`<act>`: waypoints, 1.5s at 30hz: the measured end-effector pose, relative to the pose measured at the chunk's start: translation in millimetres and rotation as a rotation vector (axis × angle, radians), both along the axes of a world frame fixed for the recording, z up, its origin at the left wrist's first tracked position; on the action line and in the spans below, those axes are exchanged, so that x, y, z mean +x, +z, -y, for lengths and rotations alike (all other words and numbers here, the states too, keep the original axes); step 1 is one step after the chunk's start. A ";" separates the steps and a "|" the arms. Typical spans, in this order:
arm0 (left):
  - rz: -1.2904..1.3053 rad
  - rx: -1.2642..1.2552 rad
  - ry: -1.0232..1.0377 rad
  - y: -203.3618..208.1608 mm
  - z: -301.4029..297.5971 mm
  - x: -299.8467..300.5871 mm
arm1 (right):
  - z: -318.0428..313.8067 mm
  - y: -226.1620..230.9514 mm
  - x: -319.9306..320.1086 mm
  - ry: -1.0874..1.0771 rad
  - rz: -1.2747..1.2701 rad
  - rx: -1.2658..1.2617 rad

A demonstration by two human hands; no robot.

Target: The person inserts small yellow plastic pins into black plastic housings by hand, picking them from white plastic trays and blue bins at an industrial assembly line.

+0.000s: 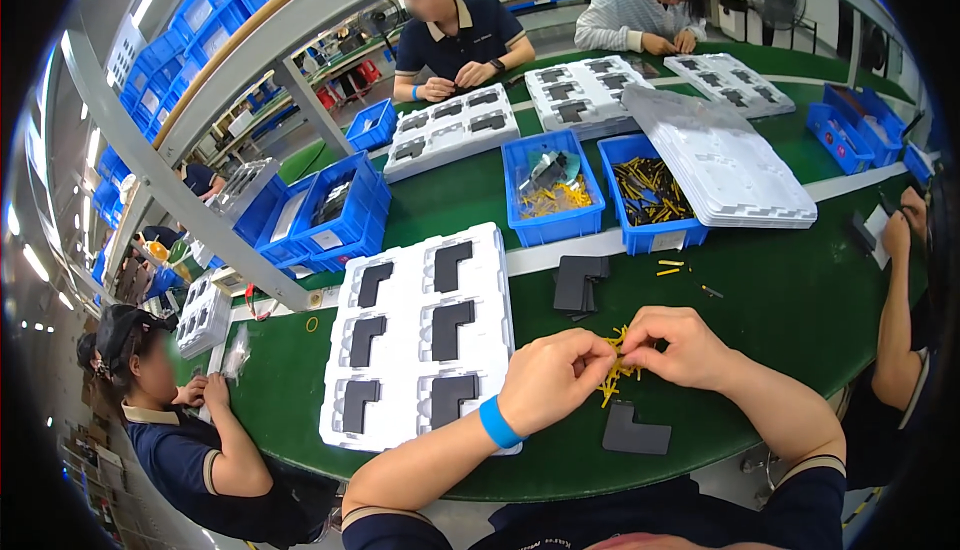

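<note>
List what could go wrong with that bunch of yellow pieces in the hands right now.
Both the left hand and the right hand pinch a loose cluster of small yellow pieces above the green table; some may slip and scatter. The black L-shaped part lies near the table's front edge, so a forearm might knock it off.

On the counter [800, 300], a tray [420, 340] of L-shaped parts lies left of both hands; one L-shaped part [636, 432] lies near, two bins [600, 190] far behind.
</note>
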State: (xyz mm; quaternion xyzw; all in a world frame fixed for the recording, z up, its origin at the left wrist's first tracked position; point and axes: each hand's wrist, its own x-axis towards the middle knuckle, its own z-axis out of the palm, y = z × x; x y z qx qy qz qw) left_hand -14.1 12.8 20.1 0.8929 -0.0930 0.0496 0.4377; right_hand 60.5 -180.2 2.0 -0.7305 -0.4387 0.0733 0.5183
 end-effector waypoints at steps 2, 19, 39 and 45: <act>0.011 0.025 -0.017 -1.6 -0.6 0.1 | 0.0 -0.3 -0.4 0.009 0.018 -0.008; -0.012 0.067 -0.015 -1.5 -1.1 1.0 | 2.9 -9.3 -0.2 0.159 -0.591 0.085; 0.210 0.140 -0.062 -1.4 1.5 2.6 | 112.2 57.9 108.8 -0.585 0.482 -0.076; 0.240 0.079 -0.039 -4.8 -2.1 1.6 | 129.8 48.1 116.5 -0.519 0.330 -0.329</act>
